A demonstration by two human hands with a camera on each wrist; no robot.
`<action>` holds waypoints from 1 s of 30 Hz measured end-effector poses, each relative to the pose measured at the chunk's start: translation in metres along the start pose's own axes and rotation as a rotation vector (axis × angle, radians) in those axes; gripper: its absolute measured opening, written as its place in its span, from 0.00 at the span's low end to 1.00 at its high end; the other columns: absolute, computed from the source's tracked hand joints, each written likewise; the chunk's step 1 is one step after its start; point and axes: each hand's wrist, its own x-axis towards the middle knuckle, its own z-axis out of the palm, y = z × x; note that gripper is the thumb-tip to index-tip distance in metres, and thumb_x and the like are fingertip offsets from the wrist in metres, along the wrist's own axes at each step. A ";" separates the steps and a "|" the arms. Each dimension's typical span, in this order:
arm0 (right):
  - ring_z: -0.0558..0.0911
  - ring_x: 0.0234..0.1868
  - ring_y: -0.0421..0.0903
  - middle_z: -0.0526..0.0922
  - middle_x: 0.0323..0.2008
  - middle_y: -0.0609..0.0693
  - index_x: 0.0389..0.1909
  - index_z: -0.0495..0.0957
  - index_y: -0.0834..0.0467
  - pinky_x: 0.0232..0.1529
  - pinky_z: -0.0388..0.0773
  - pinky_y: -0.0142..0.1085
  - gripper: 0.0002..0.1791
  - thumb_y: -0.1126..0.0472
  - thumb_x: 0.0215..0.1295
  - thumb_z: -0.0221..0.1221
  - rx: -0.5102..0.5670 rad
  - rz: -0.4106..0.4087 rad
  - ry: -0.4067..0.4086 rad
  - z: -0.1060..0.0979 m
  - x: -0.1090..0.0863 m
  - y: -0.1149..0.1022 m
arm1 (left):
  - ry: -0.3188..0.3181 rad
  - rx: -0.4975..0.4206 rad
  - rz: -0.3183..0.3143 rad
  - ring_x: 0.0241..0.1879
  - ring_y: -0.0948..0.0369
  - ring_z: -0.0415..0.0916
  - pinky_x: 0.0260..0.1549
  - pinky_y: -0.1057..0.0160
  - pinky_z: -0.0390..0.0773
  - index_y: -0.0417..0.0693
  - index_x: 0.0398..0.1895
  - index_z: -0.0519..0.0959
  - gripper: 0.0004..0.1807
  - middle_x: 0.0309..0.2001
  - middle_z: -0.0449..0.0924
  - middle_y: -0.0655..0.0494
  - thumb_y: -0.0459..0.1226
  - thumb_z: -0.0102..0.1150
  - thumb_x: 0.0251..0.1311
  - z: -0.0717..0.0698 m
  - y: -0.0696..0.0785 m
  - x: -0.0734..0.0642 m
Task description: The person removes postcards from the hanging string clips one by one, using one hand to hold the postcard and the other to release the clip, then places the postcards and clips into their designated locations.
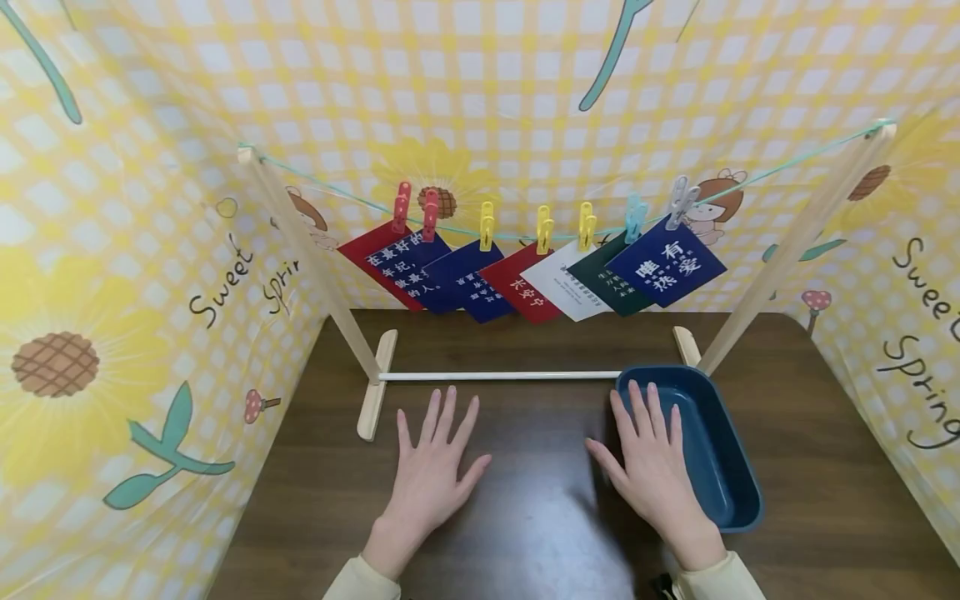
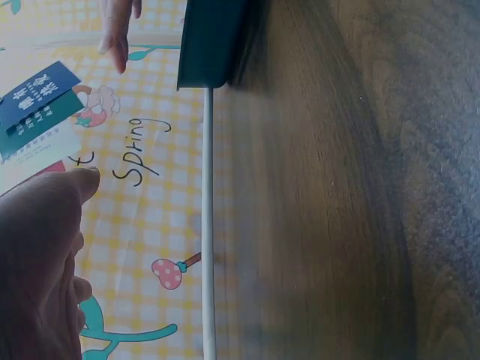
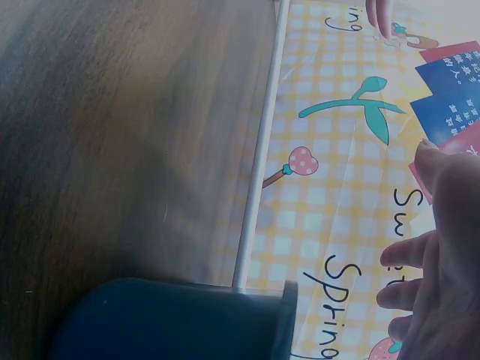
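My left hand (image 1: 431, 479) hovers with fingers spread and straight, holding nothing. In the same pose, my right hand (image 1: 652, 471) is spread above the left side of a dark blue plastic tray (image 1: 716, 433), hiding part of it. Several cards hang in an overlapping row from a green string (image 1: 345, 193). A blue card (image 1: 667, 262) is at the right end, beside a dark green card (image 1: 611, 279) and a white card (image 1: 566, 279). Red clothespins (image 1: 402, 207), yellow clothespins (image 1: 487, 227), a light blue clothespin (image 1: 635, 218) and a grey clothespin (image 1: 680, 202) grip them.
Wooden posts (image 1: 307, 258) stand on either side with the string tied at their tops. A white rod (image 1: 502, 376) joins their feet low over the brown table (image 1: 525, 500). Yellow checked cloth (image 1: 480, 75) walls the back and sides.
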 end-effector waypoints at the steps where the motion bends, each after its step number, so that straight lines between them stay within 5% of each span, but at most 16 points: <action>1: 0.42 0.82 0.67 0.50 0.81 0.66 0.79 0.60 0.62 0.76 0.37 0.70 0.46 0.35 0.73 0.56 0.000 0.001 -0.005 0.000 0.000 0.000 | 0.002 -0.002 0.001 0.82 0.44 0.44 0.70 0.21 0.40 0.58 0.83 0.57 0.42 0.83 0.50 0.43 0.61 0.54 0.72 0.000 0.000 0.000; 9: 0.45 0.81 0.69 0.51 0.81 0.68 0.78 0.60 0.64 0.75 0.48 0.69 0.44 0.39 0.75 0.58 0.075 -0.006 -0.021 -0.004 0.002 -0.001 | 0.012 -0.022 -0.046 0.83 0.45 0.42 0.70 0.22 0.39 0.58 0.83 0.57 0.41 0.83 0.50 0.43 0.58 0.55 0.73 -0.003 -0.008 0.000; 15: 0.68 0.72 0.67 0.66 0.73 0.69 0.74 0.66 0.66 0.66 0.70 0.65 0.38 0.48 0.72 0.64 0.087 -0.090 0.102 -0.008 0.005 -0.005 | 0.078 -0.052 -0.060 0.79 0.40 0.52 0.69 0.22 0.47 0.54 0.82 0.60 0.40 0.80 0.57 0.38 0.55 0.58 0.72 -0.006 -0.014 0.002; 19: 0.81 0.53 0.61 0.81 0.55 0.66 0.65 0.75 0.67 0.52 0.84 0.56 0.30 0.56 0.68 0.69 0.074 -0.161 0.228 -0.013 0.012 -0.008 | 0.202 -0.101 -0.050 0.69 0.40 0.68 0.63 0.29 0.65 0.49 0.76 0.69 0.36 0.71 0.70 0.37 0.51 0.64 0.69 -0.009 -0.019 0.006; 22: 0.81 0.40 0.53 0.84 0.43 0.60 0.57 0.79 0.67 0.40 0.86 0.49 0.23 0.62 0.65 0.71 0.077 -0.212 0.280 -0.020 0.018 -0.011 | 0.342 -0.182 -0.035 0.55 0.42 0.79 0.48 0.41 0.75 0.44 0.68 0.77 0.32 0.59 0.81 0.40 0.47 0.71 0.64 -0.011 -0.027 0.011; 26: 0.77 0.33 0.46 0.83 0.36 0.55 0.54 0.80 0.65 0.33 0.85 0.43 0.19 0.64 0.65 0.71 0.105 -0.262 0.292 -0.033 0.026 -0.018 | 0.502 -0.361 -0.047 0.40 0.50 0.83 0.38 0.52 0.80 0.40 0.55 0.83 0.21 0.43 0.86 0.45 0.38 0.75 0.60 -0.014 -0.040 0.019; 30: 0.77 0.32 0.43 0.83 0.35 0.51 0.56 0.80 0.62 0.32 0.84 0.36 0.18 0.63 0.67 0.69 0.172 -0.272 0.259 -0.045 0.035 -0.029 | 0.579 -0.593 -0.107 0.32 0.61 0.83 0.32 0.65 0.81 0.38 0.47 0.85 0.11 0.36 0.87 0.50 0.30 0.72 0.62 -0.017 -0.052 0.025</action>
